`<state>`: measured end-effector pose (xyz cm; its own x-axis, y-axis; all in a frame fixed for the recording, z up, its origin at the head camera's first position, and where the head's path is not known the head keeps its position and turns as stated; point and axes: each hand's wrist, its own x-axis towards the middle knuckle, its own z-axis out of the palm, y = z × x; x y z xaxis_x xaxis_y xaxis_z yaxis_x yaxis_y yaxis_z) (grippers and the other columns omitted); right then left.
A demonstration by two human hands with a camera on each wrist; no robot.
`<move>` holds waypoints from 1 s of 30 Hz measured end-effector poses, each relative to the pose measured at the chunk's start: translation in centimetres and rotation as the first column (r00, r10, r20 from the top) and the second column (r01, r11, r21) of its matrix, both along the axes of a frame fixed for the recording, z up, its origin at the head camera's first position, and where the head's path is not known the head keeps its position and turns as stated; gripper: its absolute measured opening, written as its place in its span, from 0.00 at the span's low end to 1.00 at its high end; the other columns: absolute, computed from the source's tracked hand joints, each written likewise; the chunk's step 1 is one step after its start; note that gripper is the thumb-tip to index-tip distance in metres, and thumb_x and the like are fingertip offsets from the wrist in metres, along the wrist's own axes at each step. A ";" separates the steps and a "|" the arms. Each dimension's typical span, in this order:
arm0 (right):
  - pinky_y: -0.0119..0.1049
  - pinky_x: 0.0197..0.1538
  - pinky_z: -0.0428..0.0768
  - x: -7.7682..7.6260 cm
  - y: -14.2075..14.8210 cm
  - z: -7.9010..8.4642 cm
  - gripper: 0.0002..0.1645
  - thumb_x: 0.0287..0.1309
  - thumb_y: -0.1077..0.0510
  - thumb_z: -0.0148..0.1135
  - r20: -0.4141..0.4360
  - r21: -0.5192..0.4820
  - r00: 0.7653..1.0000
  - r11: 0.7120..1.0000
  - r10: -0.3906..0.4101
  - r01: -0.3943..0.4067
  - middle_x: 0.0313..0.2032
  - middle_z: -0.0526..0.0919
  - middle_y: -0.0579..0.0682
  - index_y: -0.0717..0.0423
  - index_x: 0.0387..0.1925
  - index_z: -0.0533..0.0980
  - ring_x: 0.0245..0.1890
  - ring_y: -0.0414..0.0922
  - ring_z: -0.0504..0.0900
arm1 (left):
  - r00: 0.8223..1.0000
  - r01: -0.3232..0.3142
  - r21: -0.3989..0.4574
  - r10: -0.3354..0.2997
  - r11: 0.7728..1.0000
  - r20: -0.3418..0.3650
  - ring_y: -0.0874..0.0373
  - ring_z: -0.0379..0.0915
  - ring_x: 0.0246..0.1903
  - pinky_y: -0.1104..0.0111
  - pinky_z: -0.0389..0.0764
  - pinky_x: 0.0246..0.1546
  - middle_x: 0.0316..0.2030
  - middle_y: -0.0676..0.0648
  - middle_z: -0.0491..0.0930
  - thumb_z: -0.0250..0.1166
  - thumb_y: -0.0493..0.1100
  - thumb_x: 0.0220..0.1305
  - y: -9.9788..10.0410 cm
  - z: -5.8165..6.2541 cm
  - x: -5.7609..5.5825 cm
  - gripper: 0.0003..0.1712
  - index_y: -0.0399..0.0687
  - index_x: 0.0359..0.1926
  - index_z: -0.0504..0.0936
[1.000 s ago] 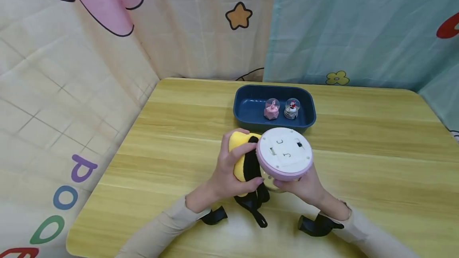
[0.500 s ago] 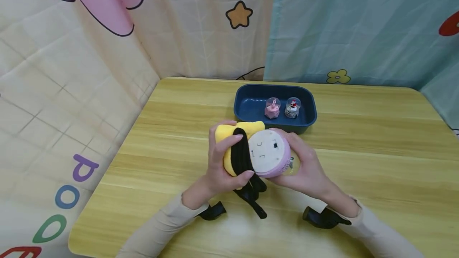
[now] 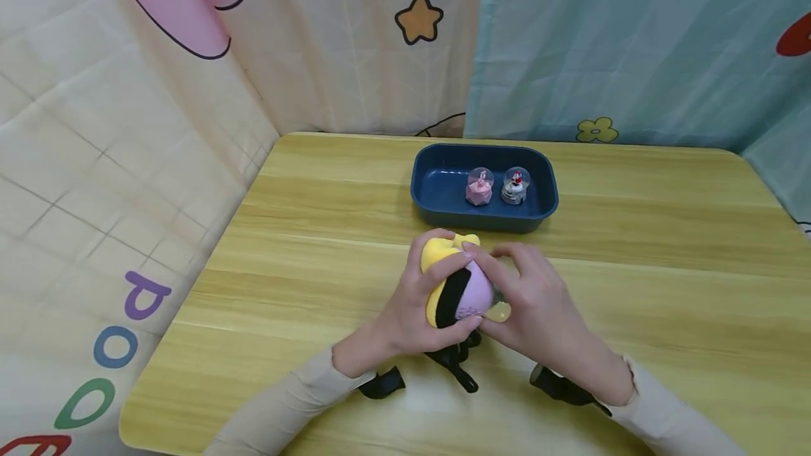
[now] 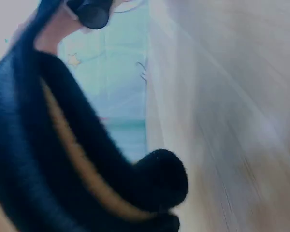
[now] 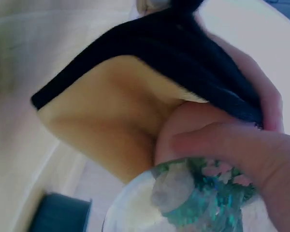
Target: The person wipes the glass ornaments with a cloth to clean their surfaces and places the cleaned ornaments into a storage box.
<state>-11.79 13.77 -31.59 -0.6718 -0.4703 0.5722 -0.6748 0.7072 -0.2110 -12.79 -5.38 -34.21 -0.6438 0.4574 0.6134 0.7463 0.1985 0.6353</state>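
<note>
In the head view, my left hand (image 3: 405, 305) grips a yellow plush pouch (image 3: 436, 252) with a black band and dangling black straps (image 3: 457, 370). Pressed into its mouth is the lilac base of a snow globe (image 3: 476, 288), held by my right hand (image 3: 545, 305) with bent fingers and thumb. The right wrist view shows the clear dome (image 5: 179, 208), with green and pink pieces inside, sticking out of the pouch (image 5: 96, 116). Black and yellow cloth (image 4: 77, 145) fills much of the left wrist view, where my left fingers are hidden.
Beyond the hands stands a dark blue tray (image 3: 437, 215). Two small snow globes, one pink (image 3: 479, 188) and one white with a red figure (image 3: 515, 187), sit in it. Printed curtains (image 3: 355, 55) hang behind the wooden table (image 3: 304, 231).
The globe's white underside has turned out of sight into the pouch, leaving its lilac side showing. My hands have drawn closer together, and my right fingers now reach the pouch's edge.
</note>
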 end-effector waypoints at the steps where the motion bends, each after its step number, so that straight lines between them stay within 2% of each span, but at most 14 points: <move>1: 0.45 0.37 0.81 0.0 -0.1 -0.1 0.55 0.22 0.48 0.81 0.003 -0.007 1.000 1.000 0.001 -0.001 0.42 0.78 0.57 0.47 0.60 0.69 0.43 0.50 0.76 | 1.000 -0.013 -0.002 0.013 1.000 0.004 0.49 0.61 0.57 0.64 0.78 0.50 0.61 0.38 0.55 0.70 0.42 0.43 0.0 0.1 0.0 0.41 0.56 0.60 0.63; 6: 0.43 0.43 0.80 -0.4 -0.2 -0.6 0.57 0.23 0.50 0.81 0.113 -0.115 0.992 0.992 0.060 -0.046 0.47 0.78 0.52 0.51 0.62 0.66 0.47 0.46 0.74 | 0.998 -0.066 0.014 0.066 0.998 -0.019 0.49 0.62 0.55 0.64 0.78 0.48 0.57 0.38 0.58 0.69 0.43 0.43 -0.2 0.4 -0.2 0.37 0.54 0.57 0.66; 8: 0.41 0.51 0.78 -0.8 0.1 -0.9 0.57 0.25 0.53 0.82 0.226 -0.231 0.967 0.971 0.122 -0.068 0.51 0.77 0.53 0.53 0.63 0.64 0.51 0.45 0.73 | 0.995 -0.085 0.039 0.087 0.996 -0.045 0.49 0.62 0.54 0.63 0.78 0.48 0.56 0.37 0.59 0.69 0.44 0.43 -0.3 0.5 -0.4 0.36 0.53 0.56 0.67; 9: 0.38 0.53 0.76 -1.1 0.3 -1.0 0.56 0.29 0.56 0.80 0.298 -0.304 0.940 0.950 0.165 -0.071 0.53 0.76 0.52 0.52 0.64 0.63 0.53 0.44 0.73 | 0.994 -0.094 0.056 0.097 0.994 -0.056 0.48 0.62 0.54 0.63 0.78 0.48 0.56 0.37 0.60 0.68 0.45 0.43 -0.4 0.6 -0.5 0.34 0.53 0.55 0.67; 10: 0.36 0.54 0.76 -1.4 0.5 -1.2 0.55 0.33 0.58 0.78 0.375 -0.385 0.899 0.921 0.224 -0.069 0.55 0.74 0.51 0.51 0.66 0.61 0.54 0.42 0.73 | 0.992 -0.101 0.076 0.106 0.992 -0.064 0.48 0.63 0.54 0.63 0.78 0.48 0.55 0.36 0.60 0.67 0.46 0.45 -0.4 0.7 -0.6 0.33 0.52 0.55 0.68; 13: 0.35 0.56 0.73 -2.3 1.1 -1.6 0.46 0.48 0.62 0.66 0.547 -0.568 0.740 0.823 0.390 -0.013 0.63 0.66 0.47 0.47 0.68 0.56 0.58 0.40 0.68 | 0.988 -0.132 0.118 0.140 0.984 -0.061 0.47 0.63 0.54 0.62 0.78 0.48 0.55 0.36 0.60 0.65 0.52 0.50 -0.7 0.9 -0.9 0.30 0.52 0.55 0.68; 15: 0.43 0.57 0.72 -2.7 1.4 -1.9 0.41 0.54 0.60 0.59 0.607 -0.615 0.649 0.788 0.459 0.017 0.65 0.61 0.45 0.45 0.68 0.54 0.60 0.42 0.63 | 0.987 -0.146 0.137 0.153 0.980 -0.043 0.47 0.63 0.54 0.62 0.78 0.47 0.55 0.36 0.60 0.64 0.54 0.52 -0.8 1.0 -1.0 0.30 0.51 0.55 0.68; 17: 0.52 0.58 0.69 -3.0 1.5 -2.0 0.37 0.56 0.59 0.56 0.620 -0.633 0.609 0.774 0.494 0.016 0.66 0.59 0.45 0.48 0.67 0.57 0.61 0.44 0.61 | 0.987 -0.159 0.141 0.162 0.977 -0.008 0.48 0.62 0.54 0.62 0.78 0.47 0.56 0.36 0.60 0.64 0.54 0.51 -0.8 1.1 -0.9 0.31 0.51 0.55 0.68; 19: 0.57 0.58 0.66 -3.2 1.6 -2.1 0.32 0.57 0.59 0.55 0.616 -0.642 0.602 0.767 0.508 0.010 0.63 0.63 0.46 0.51 0.64 0.60 0.60 0.45 0.62 | 0.986 -0.165 0.144 0.162 0.976 0.032 0.48 0.62 0.54 0.62 0.78 0.47 0.56 0.37 0.60 0.65 0.51 0.50 -0.8 1.3 -0.9 0.32 0.51 0.56 0.68; 21: 0.54 0.58 0.67 -3.3 1.6 -2.0 0.27 0.57 0.59 0.54 0.613 -0.648 0.600 0.762 0.514 0.010 0.59 0.68 0.45 0.51 0.59 0.64 0.58 0.43 0.65 | 0.985 -0.169 0.139 0.162 0.976 0.062 0.49 0.62 0.54 0.62 0.78 0.48 0.56 0.37 0.59 0.65 0.49 0.49 -0.8 1.4 -0.8 0.32 0.51 0.57 0.68; 23: 0.47 0.57 0.71 -3.4 1.7 -1.9 0.22 0.59 0.59 0.52 0.623 -0.660 0.572 0.751 0.533 0.020 0.54 0.72 0.42 0.48 0.56 0.66 0.54 0.40 0.70 | 0.982 -0.186 0.122 0.180 0.975 0.059 0.49 0.61 0.54 0.62 0.78 0.48 0.57 0.37 0.59 0.64 0.49 0.49 -1.0 1.6 -0.8 0.32 0.51 0.57 0.67; 25: 0.38 0.52 0.75 -3.4 1.8 -1.8 0.18 0.60 0.57 0.50 0.640 -0.676 0.522 0.736 0.564 0.034 0.50 0.74 0.40 0.45 0.53 0.67 0.50 0.39 0.73 | 0.980 -0.198 0.100 0.196 0.975 0.029 0.48 0.61 0.55 0.62 0.78 0.48 0.57 0.37 0.59 0.64 0.49 0.48 -1.2 1.9 -0.8 0.32 0.51 0.57 0.67; 28: 0.32 0.43 0.80 -3.5 1.9 -1.7 0.15 0.62 0.54 0.47 0.683 -0.682 0.413 0.728 0.602 0.067 0.45 0.75 0.39 0.41 0.51 0.68 0.43 0.38 0.76 | 0.983 -0.181 0.048 0.182 0.982 -0.035 0.47 0.62 0.54 0.62 0.78 0.47 0.58 0.37 0.57 0.65 0.48 0.45 -1.6 2.2 -0.9 0.34 0.53 0.56 0.68; 30: 0.32 0.38 0.82 -3.6 2.0 -1.7 0.15 0.64 0.52 0.44 0.699 -0.689 0.332 0.720 0.633 0.079 0.43 0.77 0.40 0.42 0.51 0.68 0.39 0.38 0.77 | 0.989 -0.130 0.010 0.130 0.992 -0.065 0.48 0.62 0.54 0.63 0.78 0.47 0.58 0.37 0.57 0.67 0.46 0.43 -1.7 2.3 -1.0 0.35 0.53 0.56 0.68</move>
